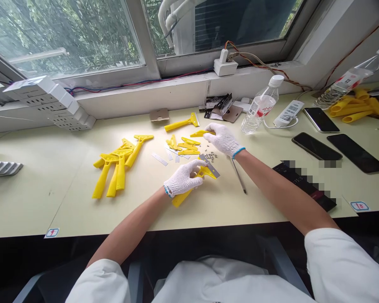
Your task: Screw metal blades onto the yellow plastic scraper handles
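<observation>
Both of my hands wear white knit gloves with blue cuffs. My left hand (185, 178) is closed round a yellow scraper (180, 199), and a metal blade (212, 167) lies across its head. Farther back, my right hand (222, 139) pinches a yellow clamp piece (198, 133) between its fingertips. Several similar yellow pieces (188, 146) lie in a loose pile just left of it. Small screws (211, 156) are scattered between my hands. Loose blades (159, 159) rest by the pile. A screwdriver (239, 176) lies below my right wrist.
Yellow scraper handles (110, 174) are heaped at left. Another scraper (182, 123) lies behind the pile, near a small cardboard box (159, 115). A water bottle (262, 105), a power strip (289, 113) and phones (317, 146) stand or lie at right. White boxes (50, 103) are stacked at back left.
</observation>
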`<state>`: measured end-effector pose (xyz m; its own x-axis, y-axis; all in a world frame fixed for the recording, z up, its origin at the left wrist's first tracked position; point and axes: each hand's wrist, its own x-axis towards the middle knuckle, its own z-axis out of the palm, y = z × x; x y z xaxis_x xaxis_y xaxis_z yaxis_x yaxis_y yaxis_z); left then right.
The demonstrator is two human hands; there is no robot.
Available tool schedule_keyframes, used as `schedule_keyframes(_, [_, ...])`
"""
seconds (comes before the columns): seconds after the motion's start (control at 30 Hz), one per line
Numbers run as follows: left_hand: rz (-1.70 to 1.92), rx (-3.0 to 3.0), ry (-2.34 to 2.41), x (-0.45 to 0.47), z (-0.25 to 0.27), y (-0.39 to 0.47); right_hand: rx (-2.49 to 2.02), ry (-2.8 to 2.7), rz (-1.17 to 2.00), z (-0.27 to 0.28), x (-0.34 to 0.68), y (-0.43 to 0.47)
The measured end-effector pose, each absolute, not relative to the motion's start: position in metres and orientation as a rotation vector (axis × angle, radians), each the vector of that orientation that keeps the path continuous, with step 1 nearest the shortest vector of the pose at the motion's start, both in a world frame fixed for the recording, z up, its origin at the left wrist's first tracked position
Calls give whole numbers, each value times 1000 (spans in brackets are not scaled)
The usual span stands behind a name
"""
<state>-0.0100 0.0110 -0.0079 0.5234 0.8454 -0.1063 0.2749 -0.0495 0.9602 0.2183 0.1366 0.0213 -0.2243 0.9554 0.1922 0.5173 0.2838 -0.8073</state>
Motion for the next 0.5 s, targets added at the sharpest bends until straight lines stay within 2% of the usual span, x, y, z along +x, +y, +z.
schedule_keyframes(0.2, [583,1590,1020,-10,-8,12,-1002,-1281,1559,24,262,94])
schedule_keyframes(0.3, [586,1624,1046,-9,-7,12,-926,-1097,1676,13,273,84])
schedule_keyframes(0.5, [603,1641,1003,-9,-7,12,-1092,-1268,1746,3,264,81])
